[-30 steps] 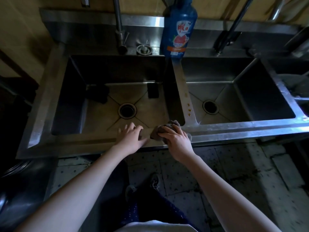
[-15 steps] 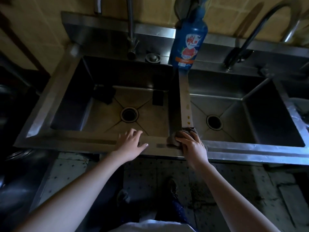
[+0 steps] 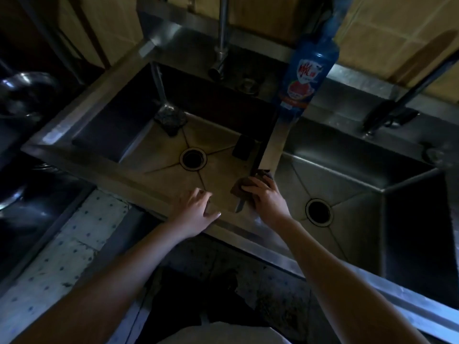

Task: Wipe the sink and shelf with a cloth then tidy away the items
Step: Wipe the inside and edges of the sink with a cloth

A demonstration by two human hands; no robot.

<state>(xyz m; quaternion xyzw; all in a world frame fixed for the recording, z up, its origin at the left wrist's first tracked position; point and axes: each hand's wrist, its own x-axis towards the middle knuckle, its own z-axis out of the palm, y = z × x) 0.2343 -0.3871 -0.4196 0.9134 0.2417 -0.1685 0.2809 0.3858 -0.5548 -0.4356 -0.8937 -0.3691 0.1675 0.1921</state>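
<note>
We press our right hand (image 3: 267, 198) down on the brown cloth (image 3: 244, 187), fingers curled over and gripping it, at the near end of the narrow steel divider (image 3: 274, 147) that separates the two basins of the sink (image 3: 104, 167). Our left hand (image 3: 198, 211) lies open and flat on the near rim, just left of the cloth and apart from it, fingers spread and holding nothing. In the left basin a dark scouring pad (image 3: 170, 119) sits in the far left corner and a small black block (image 3: 243, 147) lies near the right wall, with the round drain (image 3: 193, 158) between them. The right basin shows only its own drain (image 3: 319, 211). At the far end of the divider a blue detergent bottle (image 3: 306, 75) stands on the back ledge, squarely in line with the strip the cloth rests on. A tap (image 3: 221, 40) hangs over the far edge of the left basin, with a small round fitting (image 3: 248, 84) on the ledge between it and the bottle, and a dark tap (image 3: 407, 95) leans over the right basin. To the far left a shiny metal bowl (image 3: 24, 88) sits in shadow beside the sink
</note>
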